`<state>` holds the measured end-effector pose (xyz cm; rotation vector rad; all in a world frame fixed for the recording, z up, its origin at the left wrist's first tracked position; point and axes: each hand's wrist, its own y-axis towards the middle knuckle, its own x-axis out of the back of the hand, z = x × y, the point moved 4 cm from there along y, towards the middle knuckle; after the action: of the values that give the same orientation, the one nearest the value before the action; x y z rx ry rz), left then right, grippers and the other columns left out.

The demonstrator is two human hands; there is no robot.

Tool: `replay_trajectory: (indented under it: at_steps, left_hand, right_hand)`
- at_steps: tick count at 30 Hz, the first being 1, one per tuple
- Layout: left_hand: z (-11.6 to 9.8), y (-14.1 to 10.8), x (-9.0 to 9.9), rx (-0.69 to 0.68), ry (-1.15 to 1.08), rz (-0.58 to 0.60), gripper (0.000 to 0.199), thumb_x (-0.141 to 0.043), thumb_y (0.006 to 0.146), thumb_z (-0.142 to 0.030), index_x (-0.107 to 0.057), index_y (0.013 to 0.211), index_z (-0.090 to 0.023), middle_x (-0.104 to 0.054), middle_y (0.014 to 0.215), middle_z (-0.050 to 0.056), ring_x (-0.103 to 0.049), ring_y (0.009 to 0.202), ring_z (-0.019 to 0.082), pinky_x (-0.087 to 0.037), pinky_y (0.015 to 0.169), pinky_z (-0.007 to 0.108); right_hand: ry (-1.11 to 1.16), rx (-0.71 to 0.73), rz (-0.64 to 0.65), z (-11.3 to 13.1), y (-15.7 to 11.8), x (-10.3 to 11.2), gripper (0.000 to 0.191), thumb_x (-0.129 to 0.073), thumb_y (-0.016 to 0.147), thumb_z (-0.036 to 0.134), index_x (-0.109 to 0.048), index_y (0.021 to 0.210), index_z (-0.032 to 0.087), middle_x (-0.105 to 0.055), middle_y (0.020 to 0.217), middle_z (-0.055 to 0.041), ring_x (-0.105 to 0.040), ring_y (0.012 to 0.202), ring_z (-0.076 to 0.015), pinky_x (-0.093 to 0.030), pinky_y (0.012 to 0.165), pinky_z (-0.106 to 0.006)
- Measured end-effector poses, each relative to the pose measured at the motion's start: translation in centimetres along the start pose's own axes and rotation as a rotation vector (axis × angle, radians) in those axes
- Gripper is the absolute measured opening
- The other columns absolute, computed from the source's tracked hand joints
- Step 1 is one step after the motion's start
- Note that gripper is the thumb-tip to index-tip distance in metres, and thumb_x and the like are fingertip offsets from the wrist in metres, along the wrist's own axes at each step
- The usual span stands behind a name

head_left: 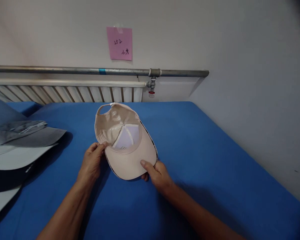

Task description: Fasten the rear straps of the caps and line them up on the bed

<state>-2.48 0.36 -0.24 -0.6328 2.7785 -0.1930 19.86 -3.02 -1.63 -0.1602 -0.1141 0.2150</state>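
A pale pink baseball cap [130, 160] is held up over the blue-covered table, its inside and the underside of its brim facing me. The strap opening is at the upper left, and a pale lilac panel shows inside the crown. My left hand [92, 161] pinches the cap's left edge where brim meets crown. On the brim's lower right edge, my right hand [157, 175] is closed, thumb on top and fingers underneath.
Several caps lie stacked at the left, a grey cap [37, 136] uppermost. Behind the blue table cover [240, 186] are a white radiator [82, 94], a metal pipe [65, 70] and a red-handled valve [151, 92]. A pink note [120, 43] hangs on the wall.
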Motion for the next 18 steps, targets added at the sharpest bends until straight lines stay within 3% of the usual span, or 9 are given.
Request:
replay_trajectory:
  at_steps: [9,18]
  left_hand:
    - [0.13,0.58,0.43,-0.089,0.069,-0.011,0.031,-0.079,0.062,-0.034,-0.053,0.058,-0.018,-0.046,0.051,-0.007,-0.040,0.047,0.007,-0.031,0.045,0.019]
    - [0.18,0.64,0.37,-0.087,0.066,0.005,0.033,-0.076,0.066,-0.037,-0.051,0.057,-0.018,-0.045,0.049,-0.007,-0.040,0.046,0.007,-0.032,0.045,0.019]
  right_hand:
    - [-0.021,-0.015,0.016,-0.57,0.24,-0.10,0.045,-0.052,0.082,0.058,-0.057,0.063,0.018,-0.057,0.053,-0.0022,-0.053,0.049,-0.0132,-0.043,0.051,-0.027]
    - [0.028,-0.078,0.008,-0.36,0.47,-0.02,0.040,-0.052,0.080,0.053,-0.059,0.064,0.017,-0.058,0.053,-0.0025,-0.054,0.049,-0.0134,-0.044,0.051,-0.027]
